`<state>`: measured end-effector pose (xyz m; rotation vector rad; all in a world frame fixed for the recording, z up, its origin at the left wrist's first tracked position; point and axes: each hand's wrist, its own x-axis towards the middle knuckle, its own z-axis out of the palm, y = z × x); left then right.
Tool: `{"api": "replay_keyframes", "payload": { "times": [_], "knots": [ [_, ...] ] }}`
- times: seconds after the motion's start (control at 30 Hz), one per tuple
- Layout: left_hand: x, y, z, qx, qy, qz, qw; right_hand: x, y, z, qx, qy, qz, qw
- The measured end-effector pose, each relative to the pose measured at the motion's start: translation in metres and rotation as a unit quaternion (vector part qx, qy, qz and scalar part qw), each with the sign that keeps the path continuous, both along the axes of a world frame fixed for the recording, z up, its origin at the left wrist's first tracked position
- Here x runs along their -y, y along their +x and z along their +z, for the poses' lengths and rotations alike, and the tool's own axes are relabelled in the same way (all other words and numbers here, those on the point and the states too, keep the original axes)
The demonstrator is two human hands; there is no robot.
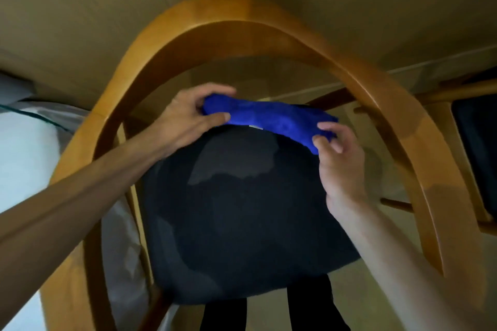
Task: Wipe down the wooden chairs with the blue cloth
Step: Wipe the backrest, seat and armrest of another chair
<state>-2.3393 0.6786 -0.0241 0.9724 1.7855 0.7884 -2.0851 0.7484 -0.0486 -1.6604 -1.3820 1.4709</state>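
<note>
I held the blue cloth (269,115) stretched between both hands above the far edge of the dark seat cushion (242,209), inside the curved wooden back rail (215,21) of the chair. My left hand (188,118) pinched one end between thumb and fingers; my right hand (338,158) pinched the other end the same way. The cloth was bunched into a roll, not touching the wood. To wipe well, I judged I should fold it flat into a pad, press it on the rail and follow the curve end to end. I counted one cloth, two hands, and one chair in full, with part of a second chair (457,88) at the right.
</note>
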Motion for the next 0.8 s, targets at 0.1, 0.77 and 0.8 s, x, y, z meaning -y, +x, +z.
{"api": "replay_keyframes", "payload": {
  "times": [0.1, 0.77, 0.8],
  "knots": [
    [0.05, 0.013, -0.026, -0.03, -0.059, 0.027, 0.997, 0.02, 0.028, -0.024, 0.098, -0.006, 0.15, 0.984],
    [0.043, 0.032, -0.071, -0.298, -0.025, -0.08, 0.951, -0.032, 0.025, -0.063, 0.362, -0.064, 0.353, 0.861],
    [0.033, 0.032, -0.076, -0.325, -0.033, -0.109, 0.939, -0.034, 0.024, -0.067, 0.404, -0.053, 0.362, 0.839]
  ]
}}
